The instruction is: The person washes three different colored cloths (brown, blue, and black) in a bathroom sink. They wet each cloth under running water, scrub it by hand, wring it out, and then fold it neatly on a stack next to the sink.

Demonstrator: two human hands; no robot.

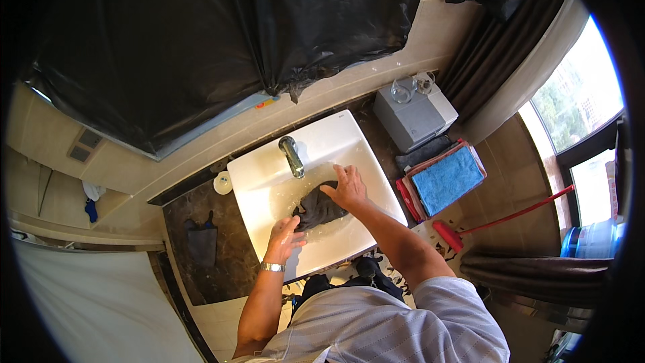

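A dark grey cloth (pixel 318 207) lies bunched in the water of a white washbasin (pixel 264 181). My left hand (pixel 285 238), with a metal-banded watch at the wrist, is at the cloth's lower left edge, its fingers spread. At the upper right of the cloth is my right hand (pixel 347 186), thumb and fingers apart over the wet basin. Neither hand is plainly gripping the cloth; whether the fingertips touch it is hard to tell. Above the cloth, a chrome faucet (pixel 291 156) juts out over the basin.
The basin sits on a dark marble counter (pixel 232 262). A grey cloth (pixel 202 244) and a round white container (pixel 222 183) are on its left. Rightward stand a grey box (pixel 410 111) with glass vessels (pixel 402 91), and folded towels (pixel 447 180). A red broom (pixel 448 236) leans farther right.
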